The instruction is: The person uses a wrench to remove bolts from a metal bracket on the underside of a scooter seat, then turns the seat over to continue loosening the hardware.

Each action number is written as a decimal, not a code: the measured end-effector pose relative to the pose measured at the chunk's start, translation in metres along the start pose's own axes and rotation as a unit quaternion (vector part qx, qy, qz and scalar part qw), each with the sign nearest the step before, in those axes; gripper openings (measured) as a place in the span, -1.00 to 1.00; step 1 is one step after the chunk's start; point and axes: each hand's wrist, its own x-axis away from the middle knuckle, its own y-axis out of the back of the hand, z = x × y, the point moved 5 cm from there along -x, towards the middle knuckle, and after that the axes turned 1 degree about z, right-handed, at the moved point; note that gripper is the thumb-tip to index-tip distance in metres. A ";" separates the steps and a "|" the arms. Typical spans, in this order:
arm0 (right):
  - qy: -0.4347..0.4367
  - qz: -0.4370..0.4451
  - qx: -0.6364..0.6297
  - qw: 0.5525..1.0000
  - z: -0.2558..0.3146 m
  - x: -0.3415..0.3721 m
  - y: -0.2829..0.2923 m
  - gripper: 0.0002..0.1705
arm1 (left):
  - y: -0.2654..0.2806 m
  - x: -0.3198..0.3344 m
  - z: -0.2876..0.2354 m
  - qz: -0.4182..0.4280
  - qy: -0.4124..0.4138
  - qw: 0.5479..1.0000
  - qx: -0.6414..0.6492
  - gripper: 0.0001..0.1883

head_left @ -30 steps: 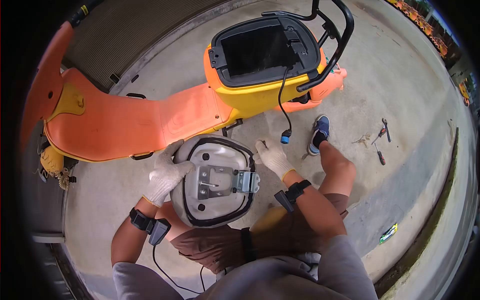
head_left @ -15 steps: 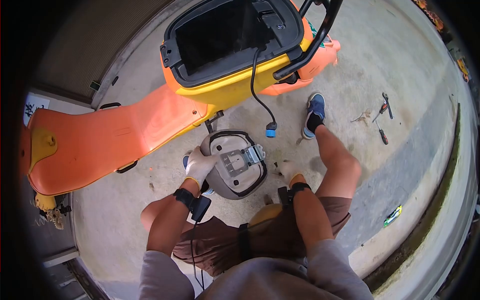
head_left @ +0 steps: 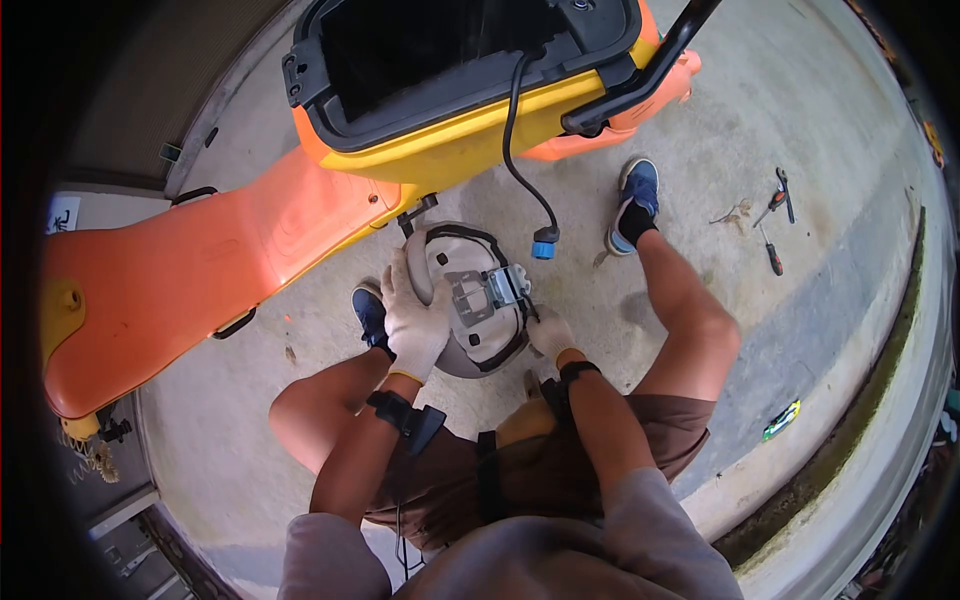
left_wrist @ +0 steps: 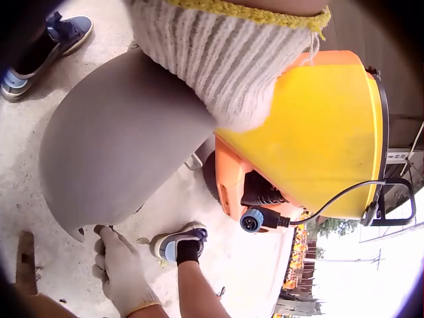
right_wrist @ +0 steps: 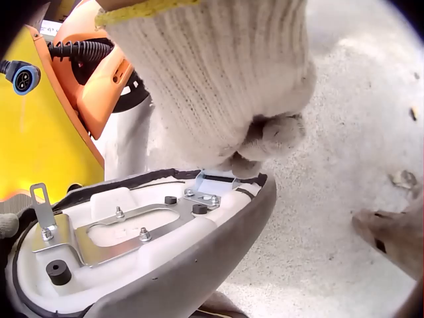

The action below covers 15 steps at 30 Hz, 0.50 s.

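A grey scooter seat [head_left: 462,358] stands tilted between the person's feet, its pale underside with the metal bracket [right_wrist: 149,228] facing the person. The gloved left hand [head_left: 417,325] grips its left rim, fingers over the outer side and thumb on the underside. In the left wrist view, the seat's smooth grey cover [left_wrist: 119,139] lies below that hand's cuff. On the right, the gloved right hand [head_left: 550,333] is at the rim just below the metal hinge [head_left: 508,284], fingers curled. Its fingertips pinch a small dark piece, mostly hidden by the glove.
An orange and yellow scooter [head_left: 450,145] stands ahead, its seat opening uncovered. A black cable with a blue connector [head_left: 543,249] hangs from it near the seat. On the concrete to the right lie a screwdriver [head_left: 773,260], another hand tool [head_left: 784,195] and a green-yellow packet [head_left: 781,421].
The seat has been lowered away from the lap to between the feet, with the left hand still on its rim. The right hand has come in from beside the seat to its hinge edge.
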 end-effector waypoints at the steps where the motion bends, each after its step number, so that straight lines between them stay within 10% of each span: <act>1: 0.080 -0.059 0.046 0.994 0.004 -0.005 -0.001 -0.53 | -0.001 0.001 -0.001 -0.015 -0.017 1.000 -0.002 -0.10; 15: 0.254 -0.110 0.160 0.948 0.023 -0.016 -0.011 -0.61 | 0.002 -0.019 0.011 -0.037 -0.041 0.997 0.056 -0.14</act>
